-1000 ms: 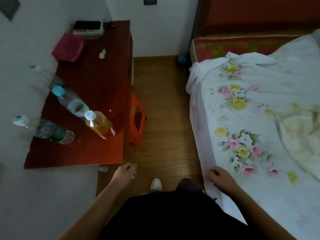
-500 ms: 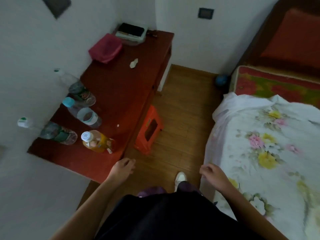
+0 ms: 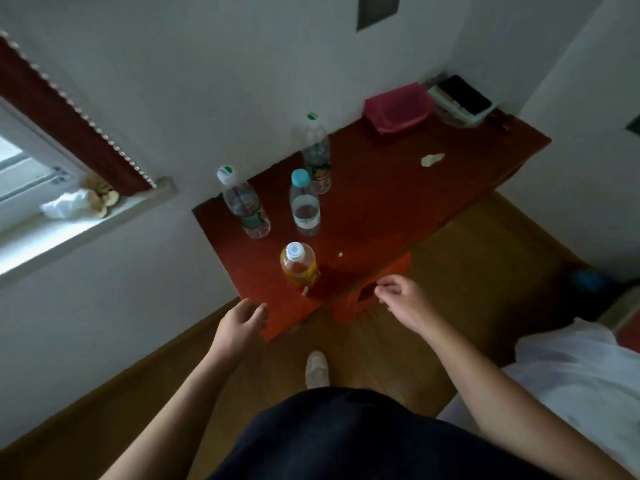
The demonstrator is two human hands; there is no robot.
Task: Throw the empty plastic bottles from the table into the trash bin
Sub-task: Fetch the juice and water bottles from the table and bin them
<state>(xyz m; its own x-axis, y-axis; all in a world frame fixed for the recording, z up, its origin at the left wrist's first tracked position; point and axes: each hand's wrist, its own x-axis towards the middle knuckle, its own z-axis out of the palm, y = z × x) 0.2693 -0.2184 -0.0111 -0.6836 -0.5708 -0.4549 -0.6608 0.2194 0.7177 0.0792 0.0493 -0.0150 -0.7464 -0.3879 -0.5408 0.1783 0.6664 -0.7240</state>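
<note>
I see both bare forearms stretched forward; my left hand (image 3: pixel 242 318) is loosely cupped and empty, my right hand (image 3: pixel 403 299) has its fingers curled inward.

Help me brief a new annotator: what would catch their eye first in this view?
Four capped plastic bottles stand clustered at the near end of the dark red table, the orange-tinted bottle closest to the person. Both bare hands hover empty at the table's near edge: the left hand at its corner, the right hand over an orange stool beside it. No trash bin is visible.
</note>
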